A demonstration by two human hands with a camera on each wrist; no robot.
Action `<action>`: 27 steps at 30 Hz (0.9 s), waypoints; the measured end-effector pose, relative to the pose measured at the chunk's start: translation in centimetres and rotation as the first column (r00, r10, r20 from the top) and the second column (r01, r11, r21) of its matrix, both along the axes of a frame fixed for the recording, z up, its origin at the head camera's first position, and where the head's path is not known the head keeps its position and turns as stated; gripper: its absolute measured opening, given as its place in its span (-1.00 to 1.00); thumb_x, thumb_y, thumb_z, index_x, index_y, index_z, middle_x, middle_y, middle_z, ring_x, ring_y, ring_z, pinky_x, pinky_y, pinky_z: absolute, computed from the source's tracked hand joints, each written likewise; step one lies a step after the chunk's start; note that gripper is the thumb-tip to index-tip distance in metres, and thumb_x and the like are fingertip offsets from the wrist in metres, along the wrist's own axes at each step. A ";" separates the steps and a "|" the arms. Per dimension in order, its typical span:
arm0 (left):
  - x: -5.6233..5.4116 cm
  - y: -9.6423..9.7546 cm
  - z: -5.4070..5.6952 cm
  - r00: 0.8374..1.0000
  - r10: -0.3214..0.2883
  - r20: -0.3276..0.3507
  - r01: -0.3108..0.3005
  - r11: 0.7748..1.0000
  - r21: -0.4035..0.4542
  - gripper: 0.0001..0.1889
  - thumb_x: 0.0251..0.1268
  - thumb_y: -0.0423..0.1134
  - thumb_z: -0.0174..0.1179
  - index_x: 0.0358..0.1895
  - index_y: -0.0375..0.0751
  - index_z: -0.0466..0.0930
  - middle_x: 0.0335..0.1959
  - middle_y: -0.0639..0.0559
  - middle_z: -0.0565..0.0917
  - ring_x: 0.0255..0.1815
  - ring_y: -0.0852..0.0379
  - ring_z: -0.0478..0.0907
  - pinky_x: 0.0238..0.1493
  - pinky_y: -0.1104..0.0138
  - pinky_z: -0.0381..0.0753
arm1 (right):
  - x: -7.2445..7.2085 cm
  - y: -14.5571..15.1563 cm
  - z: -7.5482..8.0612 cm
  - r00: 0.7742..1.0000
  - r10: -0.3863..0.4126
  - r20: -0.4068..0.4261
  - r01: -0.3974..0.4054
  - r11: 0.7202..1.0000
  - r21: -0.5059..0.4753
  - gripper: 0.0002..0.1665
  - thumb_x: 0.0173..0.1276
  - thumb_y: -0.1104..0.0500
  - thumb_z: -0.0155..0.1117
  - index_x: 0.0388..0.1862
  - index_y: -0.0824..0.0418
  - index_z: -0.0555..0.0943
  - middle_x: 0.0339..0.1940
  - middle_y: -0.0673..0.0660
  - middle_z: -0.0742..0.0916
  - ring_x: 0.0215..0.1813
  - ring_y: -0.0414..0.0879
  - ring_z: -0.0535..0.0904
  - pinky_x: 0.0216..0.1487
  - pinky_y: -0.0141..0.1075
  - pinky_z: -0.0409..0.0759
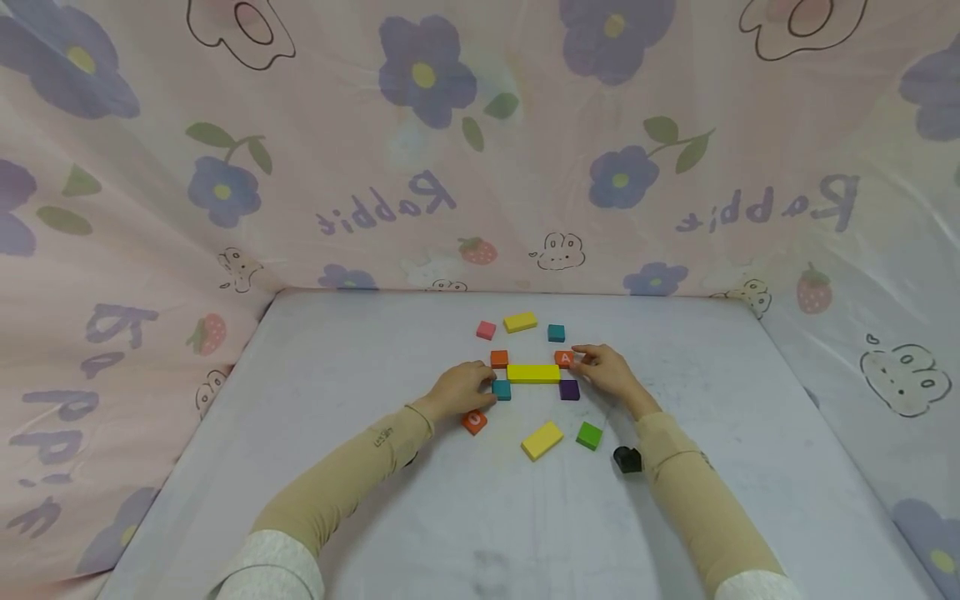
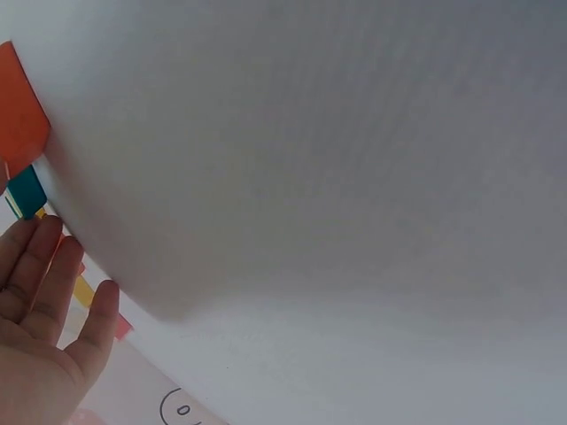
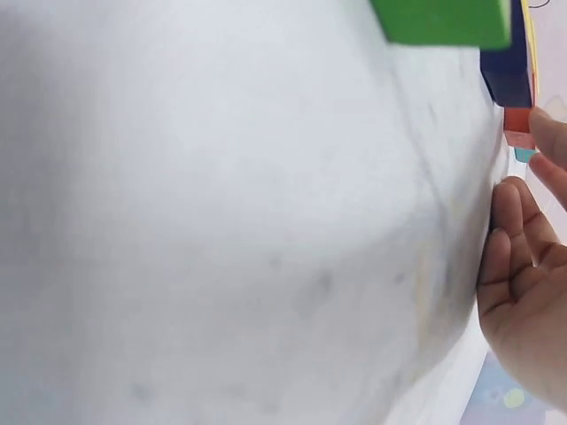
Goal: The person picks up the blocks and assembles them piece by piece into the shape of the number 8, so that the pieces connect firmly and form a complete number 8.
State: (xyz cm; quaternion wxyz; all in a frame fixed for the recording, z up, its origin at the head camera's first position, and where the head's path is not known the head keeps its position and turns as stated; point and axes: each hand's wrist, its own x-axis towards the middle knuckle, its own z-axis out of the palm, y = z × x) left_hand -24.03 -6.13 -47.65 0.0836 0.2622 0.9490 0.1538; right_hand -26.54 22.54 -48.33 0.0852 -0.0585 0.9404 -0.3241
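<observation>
In the head view, my left hand (image 1: 463, 389) lies at the left side of a teal block (image 1: 501, 390), its fingertips at the block's edge. An orange block (image 1: 498, 359) sits just above that one. My right hand (image 1: 603, 369) has thumb and index finger at the right side of an orange block marked A (image 1: 564, 359). Between these blocks lies a long yellow block (image 1: 533, 374), with a purple block (image 1: 569, 390) at its lower right. The left wrist view shows the left fingers (image 2: 55, 288) extended; the left thumb is mostly out of frame there.
Nearer me lie an orange lettered block (image 1: 474, 422), a yellow block (image 1: 542, 440), a green block (image 1: 588, 436) and a black object (image 1: 627, 459) by the right sleeve. Farther back are a pink block (image 1: 486, 330), another yellow block (image 1: 520, 322) and another teal block (image 1: 556, 333). Patterned curtains surround the white table (image 1: 360, 350).
</observation>
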 end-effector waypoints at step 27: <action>-0.2 -0.2 -0.3 1.000 0.002 -0.010 -0.002 1.000 0.009 -0.59 0.17 -0.03 0.24 0.05 -0.12 0.58 -0.08 0.07 0.65 -0.15 0.19 0.52 0.06 0.32 0.53 | 6.6 1.9 0.0 0.988 0.114 0.108 -0.108 0.992 -0.065 -0.64 0.24 -0.08 0.26 -0.21 0.17 0.55 -0.23 0.08 0.60 -0.21 -0.09 0.44 -0.19 -0.30 0.42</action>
